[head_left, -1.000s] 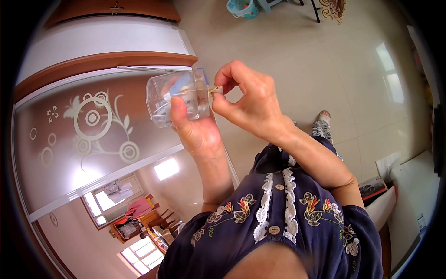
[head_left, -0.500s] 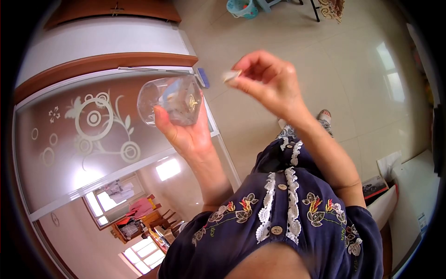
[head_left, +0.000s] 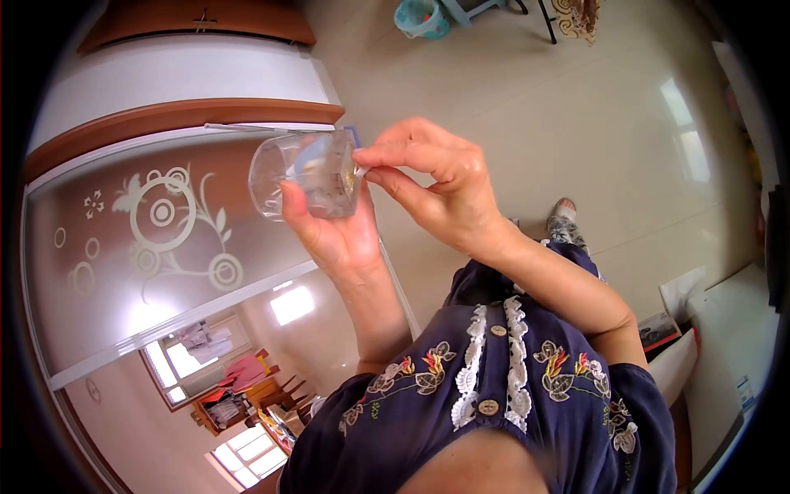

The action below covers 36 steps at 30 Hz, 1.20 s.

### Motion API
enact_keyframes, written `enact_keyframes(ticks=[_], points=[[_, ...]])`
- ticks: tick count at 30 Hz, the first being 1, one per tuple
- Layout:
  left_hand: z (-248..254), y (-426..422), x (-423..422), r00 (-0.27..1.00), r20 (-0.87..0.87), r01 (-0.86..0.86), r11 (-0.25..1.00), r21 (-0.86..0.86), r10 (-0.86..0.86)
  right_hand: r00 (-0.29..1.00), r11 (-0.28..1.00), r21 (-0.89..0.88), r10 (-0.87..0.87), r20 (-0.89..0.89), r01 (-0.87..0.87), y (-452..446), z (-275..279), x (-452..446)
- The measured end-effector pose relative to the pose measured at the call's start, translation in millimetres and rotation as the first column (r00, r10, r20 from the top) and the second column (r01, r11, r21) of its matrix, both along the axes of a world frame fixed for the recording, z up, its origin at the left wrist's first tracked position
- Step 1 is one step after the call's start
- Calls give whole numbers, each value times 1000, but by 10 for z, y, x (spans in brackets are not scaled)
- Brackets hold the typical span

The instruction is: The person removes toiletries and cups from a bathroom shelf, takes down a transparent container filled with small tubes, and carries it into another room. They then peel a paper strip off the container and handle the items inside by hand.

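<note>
My left hand [head_left: 341, 239] is wrapped round a clear, see-through cup [head_left: 271, 169] lying on its side in the air, with the thumb on its near wall and the other fingers mostly hidden behind it. A pale blue patch and a small gold mark [head_left: 349, 176] show through the cup toward its right end. At that end my right hand [head_left: 440, 177] is closed in a pinch, thumb against forefinger, on a small whitish scrap [head_left: 362, 171]. Most of the scrap is covered by the fingertips. It meets or nearly meets the cup; I cannot tell which.
A frosted glass panel [head_left: 107, 272] with circle and flower patterns stands to the left, under a brown wooden ledge [head_left: 181, 111]. A thin rod [head_left: 247, 128] runs beside it. On the tiled floor [head_left: 527, 107] sits a light blue basket [head_left: 424, 18]. A white box-like surface [head_left: 732, 329] is at right.
My right hand has moved left and down, bringing the whitish scrap from apart in the air to the cup's right end. The cup has turned slightly in my left hand.
</note>
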<state>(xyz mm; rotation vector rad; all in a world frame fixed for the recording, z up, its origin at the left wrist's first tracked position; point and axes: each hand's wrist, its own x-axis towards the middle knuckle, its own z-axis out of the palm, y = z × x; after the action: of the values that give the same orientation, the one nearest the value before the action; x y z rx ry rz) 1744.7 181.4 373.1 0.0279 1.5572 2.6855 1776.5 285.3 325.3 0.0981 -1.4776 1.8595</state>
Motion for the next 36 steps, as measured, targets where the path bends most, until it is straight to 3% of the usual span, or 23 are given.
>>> enact_keyframes(ticks=[2,5,8,11,14,17,23,27,28,31,36], points=[[-23,37,7,1000,-1,-25,1000,-16,25,1000,1000,0,-13,-11,13,32,-2,13],[-1,124,68,999,-9,-32,996,-87,32,990,991,-47,126,68,-123,101,20,97],[-44,141,72,1000,7,-29,998,-54,29,979,960,-235,182,96,-156,155,32,91],[-6,198,81,999,-29,-31,997,-74,29,940,959,-182,256,226,-218,241,109,112],[5,211,49,997,-54,-56,996,-70,52,979,989,-11,147,138,-147,185,15,25],[12,204,-36,991,-83,-116,989,-95,108,959,966,-167,224,172,-196,129,18,-81],[-124,3,-506,996,-32,-89,994,-69,87,853,867,-178,493,169,-466,167,-105,-577],[-301,-265,-1139,977,-45,-204,978,45,206,741,745,-232,660,125,-625,171,-259,-1009],[-326,-350,-1340,981,-64,-171,976,135,180,737,751,-210,657,157,-626,170,-367,-1158],[-399,-676,-1879,976,-39,-194,942,275,213,701,712,-508,664,259,-486,150,-708,-1652],[-235,-1059,-2669,978,-85,-163,956,242,188,733,839,-480,492,469,-255,236,-1093,-2243]])
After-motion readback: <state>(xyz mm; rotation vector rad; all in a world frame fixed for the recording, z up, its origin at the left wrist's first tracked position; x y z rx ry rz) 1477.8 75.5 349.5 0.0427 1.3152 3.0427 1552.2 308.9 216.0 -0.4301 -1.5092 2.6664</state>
